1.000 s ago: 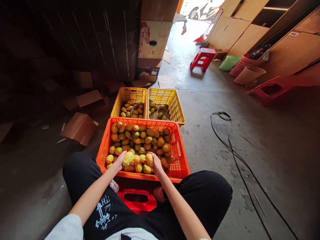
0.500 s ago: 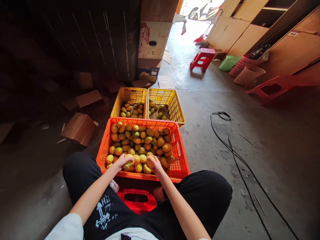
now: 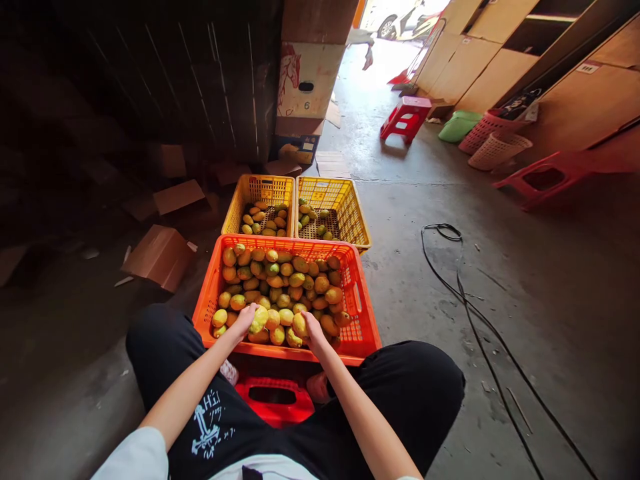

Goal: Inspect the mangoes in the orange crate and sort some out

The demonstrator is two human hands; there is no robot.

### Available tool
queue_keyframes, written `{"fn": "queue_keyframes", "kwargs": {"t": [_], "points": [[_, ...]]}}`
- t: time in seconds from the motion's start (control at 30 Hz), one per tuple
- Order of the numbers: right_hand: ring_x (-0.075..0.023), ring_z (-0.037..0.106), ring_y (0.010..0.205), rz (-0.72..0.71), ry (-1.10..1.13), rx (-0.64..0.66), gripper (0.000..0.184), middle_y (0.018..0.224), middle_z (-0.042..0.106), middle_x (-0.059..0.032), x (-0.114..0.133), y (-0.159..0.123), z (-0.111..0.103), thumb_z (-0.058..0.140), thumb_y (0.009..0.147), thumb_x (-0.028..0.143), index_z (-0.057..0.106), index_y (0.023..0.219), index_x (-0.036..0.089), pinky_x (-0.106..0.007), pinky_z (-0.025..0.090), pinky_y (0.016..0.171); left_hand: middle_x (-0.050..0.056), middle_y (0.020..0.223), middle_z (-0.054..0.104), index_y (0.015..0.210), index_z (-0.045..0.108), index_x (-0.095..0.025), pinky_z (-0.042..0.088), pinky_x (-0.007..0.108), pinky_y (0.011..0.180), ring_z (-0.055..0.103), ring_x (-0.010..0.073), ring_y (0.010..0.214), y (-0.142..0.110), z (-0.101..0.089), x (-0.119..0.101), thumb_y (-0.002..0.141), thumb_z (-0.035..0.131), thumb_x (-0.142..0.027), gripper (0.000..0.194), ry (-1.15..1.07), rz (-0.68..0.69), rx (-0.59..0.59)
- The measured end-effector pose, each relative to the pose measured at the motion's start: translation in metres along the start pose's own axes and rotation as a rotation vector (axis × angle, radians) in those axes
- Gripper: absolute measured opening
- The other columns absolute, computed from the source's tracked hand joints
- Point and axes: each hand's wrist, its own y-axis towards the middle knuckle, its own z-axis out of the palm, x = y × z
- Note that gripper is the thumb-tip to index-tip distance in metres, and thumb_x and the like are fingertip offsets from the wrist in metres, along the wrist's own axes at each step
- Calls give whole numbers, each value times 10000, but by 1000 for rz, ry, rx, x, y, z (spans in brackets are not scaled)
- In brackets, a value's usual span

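Two fruits up, 1 per hand: a lumpy pale-yellow fruit [image 3: 259,320] in the L hand [image 3: 245,321], a smoother yellow fruit [image 3: 300,325] in the R hand [image 3: 313,329].

Change: approx ½ s ago both hands were rolled over, backs up, covering more of each fruit; now they're turned back & the fruits face up again, much as 1 s ago. Crates & piled fruit look unchanged. Net: the pair's being turned about in the hands, prob. for a look; neither's been put down.

Fingers: L set is part-spread, curled round the lumpy one's outer side, thumb near its top edge; it's def. grasped, neither clenched empty nor released. R set likewise, bent round the smoother one from the R, thumb end up top. Undersides of both grips hidden, so can't tell how far the lower fingers wrap. Hands well apart, not touching, w/ loose yellow fruits [image 3: 273,319] btwn.

Location: both held fruits sit over the near end of the orange crate [image 3: 280,352], just inside its front rim; can't tell if they touch the pile [image 3: 296,279] below. Crate's btwn the person's knees & nearly covered w/ fruit. Just beyond, 2 yellow crates side by side: L yellow crate [image 3: 265,190] & R yellow crate [image 3: 325,192], each w/ some fruit.
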Motion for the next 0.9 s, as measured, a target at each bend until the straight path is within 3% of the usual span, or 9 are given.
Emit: {"fn": "queue_keyframes", "kwargs": {"t": [0.13,0.27,0.4,0.53,0.7,0.9], "points": [[-228,725,780,17,18,40,150,810,732,-21,-1,0,0,644,728,387,629,795,254,-343,598,673,6,743,693,1040,628,-213,528,255,519,656,160,517,-7,2,-6,972,576,-308,127,-23,-62,-24],[-255,733,783,21,29,56,139,766,727,-36,1,-2,0,657,721,382,619,767,257,-358,603,653,38,844,745,1186,618,-211,577,279,542,733,194,589,-11,2,-9,945,636,-342,275,-117,-77,11],[-273,731,794,72,-5,105,262,740,708,-54,4,-5,1,690,739,504,608,768,258,-367,605,642,40,829,736,1098,610,-197,613,297,589,758,209,662,-13,3,-11,951,696,-394,260,-178,-66,-9],[-227,699,780,-38,3,121,379,799,688,-17,2,-8,2,811,699,560,611,830,265,-327,599,636,3,767,676,971,551,-210,591,277,562,705,176,621,-14,2,-12,918,795,-416,324,-119,-55,-38],[-172,655,667,-90,-6,83,510,795,662,21,-4,-7,2,928,621,503,604,933,265,-292,576,598,-8,782,661,961,524,-226,562,311,613,668,186,662,-13,1,-8,778,926,-262,443,7,-67,-128],[-182,659,668,-155,-56,92,533,743,644,44,-10,-1,2,934,538,362,575,922,268,-309,586,626,-1,821,622,873,528,-229,514,319,816,658,247,934,-9,-1,0,590,971,-104,541,115,78,-222]]}}
